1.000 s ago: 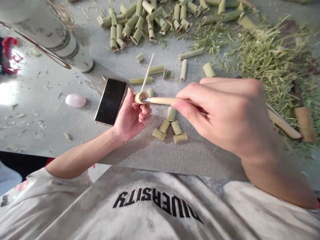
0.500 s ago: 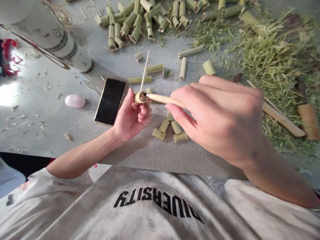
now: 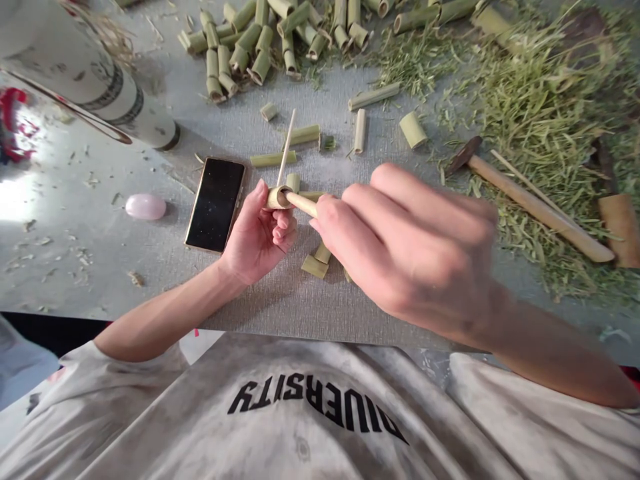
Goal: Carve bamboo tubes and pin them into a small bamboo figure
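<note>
My left hand (image 3: 260, 233) is closed round a short hollow bamboo piece (image 3: 276, 198), its open end turned to the right. My right hand (image 3: 405, 250) grips a wooden-handled tool (image 3: 301, 203), whose tip sits in the mouth of that piece. A thin pale stick (image 3: 287, 148) lies on the mat just behind the piece. A few cut green bamboo pieces (image 3: 316, 263) lie on the grey mat (image 3: 280, 300) under my right hand, partly hidden by it.
A dark phone (image 3: 215, 203) lies left of my left hand, and a pink oval stone (image 3: 145, 207) further left. A pile of bamboo sections (image 3: 260, 40) sits at the back. Green shavings (image 3: 540, 107) and a wooden-handled hammer (image 3: 530, 200) lie right. A white cylinder (image 3: 90, 80) stands back left.
My right hand has slid left along the tool handle, closer to the bamboo piece, and now covers most of the cut pieces on the mat. The hammer on the right has come into sight.
</note>
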`<state>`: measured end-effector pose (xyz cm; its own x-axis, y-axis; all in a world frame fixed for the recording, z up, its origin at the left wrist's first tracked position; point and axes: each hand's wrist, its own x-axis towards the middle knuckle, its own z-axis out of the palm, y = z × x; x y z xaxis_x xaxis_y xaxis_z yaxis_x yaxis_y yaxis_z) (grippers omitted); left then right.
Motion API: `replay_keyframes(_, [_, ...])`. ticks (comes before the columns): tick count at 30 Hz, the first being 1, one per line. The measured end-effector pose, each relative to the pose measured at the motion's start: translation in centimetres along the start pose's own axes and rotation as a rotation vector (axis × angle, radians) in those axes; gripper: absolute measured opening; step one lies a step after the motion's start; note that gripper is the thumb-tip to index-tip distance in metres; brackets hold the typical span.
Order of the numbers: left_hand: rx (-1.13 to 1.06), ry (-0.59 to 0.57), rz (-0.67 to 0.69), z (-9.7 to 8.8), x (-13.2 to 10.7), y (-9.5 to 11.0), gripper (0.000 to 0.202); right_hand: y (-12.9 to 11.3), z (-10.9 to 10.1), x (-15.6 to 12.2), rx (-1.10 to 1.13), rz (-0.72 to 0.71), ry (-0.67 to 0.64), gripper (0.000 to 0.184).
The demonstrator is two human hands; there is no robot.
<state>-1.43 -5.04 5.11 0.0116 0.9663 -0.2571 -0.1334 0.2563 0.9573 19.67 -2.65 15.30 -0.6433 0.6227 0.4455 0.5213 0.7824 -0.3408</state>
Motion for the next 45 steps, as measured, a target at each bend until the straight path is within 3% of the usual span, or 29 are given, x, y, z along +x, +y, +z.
replay_keyframes(3, [-0.075,-0.017,-0.009,0.5,-0.2,0.3,0.058,0.0,0.3,-0.1,-0.073,-0.041,0.027,0.041])
replay_keyframes(8, [-0.497,-0.015,-0.187,1.2,-0.8,1.1,0.061,0.1,0.7,-0.7,-0.285,-0.203,0.111,0.034])
replay_keyframes(12, [-0.642,-0.009,-0.272,0.9,-1.0,1.4,0.060,0.0,0.7,-1.0,-0.367,-0.269,0.098,0.032])
replay_keyframes(26, [-0.662,-0.021,-0.334,0.0,-0.3,1.3,0.056,1.5,0.3,-0.6,-0.230,-0.198,-0.107,0.028])
replay_keyframes(30, [-0.633,-0.091,-0.284,0.2,-0.2,1.0,0.062,1.6,-0.6,-0.3,-0.132,-0.122,-0.115,0.027])
replay_keyframes(35, [-0.637,-0.145,-0.311,0.3,-0.6,0.7,0.071,0.3,-2.3,-0.3,-0.162,-0.005,-0.072,0.036])
replay_keyframes(45, [-0.640,-0.171,-0.307,0.7,-0.6,0.3,0.083,0.1,-2.1,-0.5,-0.225,-0.064,-0.074,0.032])
